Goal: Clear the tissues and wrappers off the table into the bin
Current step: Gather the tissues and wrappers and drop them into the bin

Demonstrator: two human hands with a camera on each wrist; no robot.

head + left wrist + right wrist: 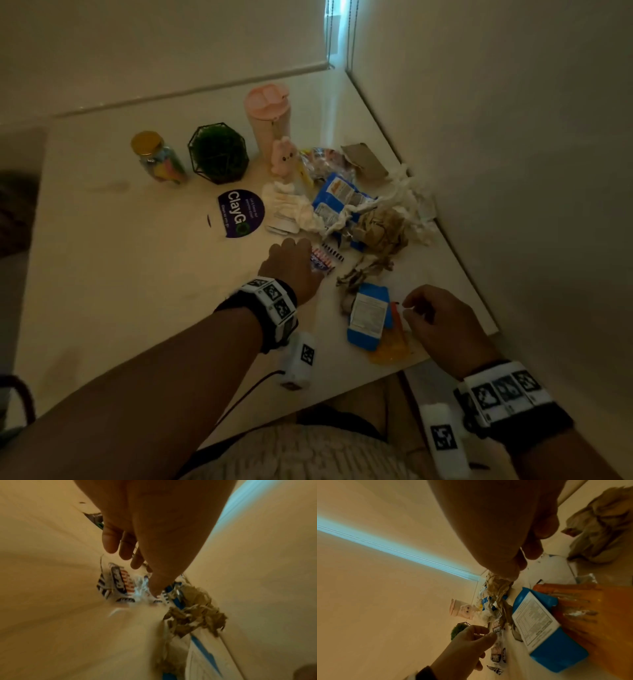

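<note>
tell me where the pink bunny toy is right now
In the head view the pink bunny toy stands at the table's far side, against the pink tumbler, right of the caged plant.

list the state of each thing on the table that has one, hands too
left hand: fingers on the striped wrapper, grip not clearly closed
right hand: fingers curled, pinching a small white scrap
pink tumbler: upright, lid shut
candy jar: upright, gold cap on
blue packet: lying flat, label up
brown paper: crumpled
white tissues: crumpled by the wall
</note>
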